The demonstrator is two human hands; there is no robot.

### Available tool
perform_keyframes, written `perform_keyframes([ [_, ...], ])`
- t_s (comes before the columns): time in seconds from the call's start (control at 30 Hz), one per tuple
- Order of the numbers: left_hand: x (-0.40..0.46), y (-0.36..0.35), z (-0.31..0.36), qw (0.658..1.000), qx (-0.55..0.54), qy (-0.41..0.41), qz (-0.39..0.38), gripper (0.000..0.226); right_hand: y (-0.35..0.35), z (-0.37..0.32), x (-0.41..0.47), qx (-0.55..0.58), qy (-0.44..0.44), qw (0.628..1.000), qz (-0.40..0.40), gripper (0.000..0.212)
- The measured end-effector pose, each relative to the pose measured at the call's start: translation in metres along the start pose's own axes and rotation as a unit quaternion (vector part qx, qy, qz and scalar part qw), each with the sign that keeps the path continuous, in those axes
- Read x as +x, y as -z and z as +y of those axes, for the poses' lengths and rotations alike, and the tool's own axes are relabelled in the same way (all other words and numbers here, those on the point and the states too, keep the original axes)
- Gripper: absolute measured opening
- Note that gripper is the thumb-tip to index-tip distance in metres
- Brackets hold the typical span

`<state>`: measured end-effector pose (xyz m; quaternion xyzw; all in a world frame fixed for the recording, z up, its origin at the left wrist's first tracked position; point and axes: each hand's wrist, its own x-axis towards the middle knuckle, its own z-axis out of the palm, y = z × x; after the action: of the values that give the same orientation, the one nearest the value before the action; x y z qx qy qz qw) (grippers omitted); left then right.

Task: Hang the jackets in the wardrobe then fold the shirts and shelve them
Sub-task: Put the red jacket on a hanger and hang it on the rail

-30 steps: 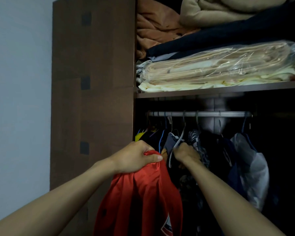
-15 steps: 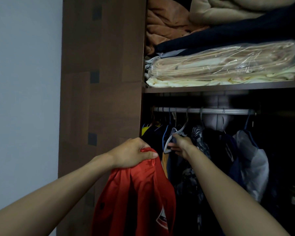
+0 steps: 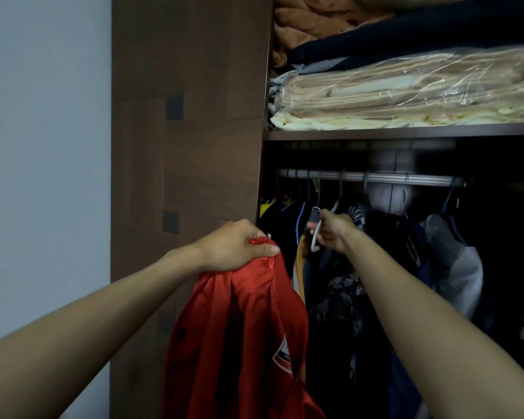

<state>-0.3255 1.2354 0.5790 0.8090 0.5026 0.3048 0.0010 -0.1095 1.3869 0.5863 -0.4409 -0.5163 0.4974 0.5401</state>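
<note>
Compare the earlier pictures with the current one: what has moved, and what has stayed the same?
The right hand has lifted the white hanger up toward the rail. The left hand still grips the red jacket; the hung clothes stay put.

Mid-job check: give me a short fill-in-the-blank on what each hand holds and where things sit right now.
1. The left hand grips the ____ jacket.
2. The right hand holds a white ____.
3. The hanging clothes hang from a metal ____.
4. The plastic-wrapped bedding lies ____ the rail.

Missing words: red; hanger; rail; above
</note>
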Motion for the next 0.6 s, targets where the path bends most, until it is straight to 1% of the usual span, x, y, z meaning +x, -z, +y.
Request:
perform_keyframes([
  [0.1, -0.001, 0.002, -0.005, 1.000, 0.002, 0.005, 0.004, 0.036, 0.005, -0.004, 0.004, 0.033, 0.046, 0.998, -0.004, 0.021],
  [0.23, -0.003, 0.005, -0.009, 1.000, 0.004, 0.013, 0.009, 0.036, 0.016, 0.011, -0.001, 0.142, 0.070, 0.987, -0.017, 0.024],
  [0.4, -0.004, 0.010, -0.014, 1.000, 0.020, 0.010, 0.012, 0.036, 0.040, 0.017, -0.010, 0.150, 0.094, 0.984, -0.010, 0.023],
  [0.53, -0.001, 0.010, -0.011, 1.000, 0.021, 0.004, 0.013, 0.039, 0.033, 0.009, -0.015, 0.176, 0.110, 0.978, -0.020, 0.022],
  [0.6, -0.001, 0.012, -0.011, 1.000, 0.022, 0.004, 0.018, 0.040, 0.029, 0.018, -0.026, 0.198, 0.111, 0.974, -0.011, 0.018],
])
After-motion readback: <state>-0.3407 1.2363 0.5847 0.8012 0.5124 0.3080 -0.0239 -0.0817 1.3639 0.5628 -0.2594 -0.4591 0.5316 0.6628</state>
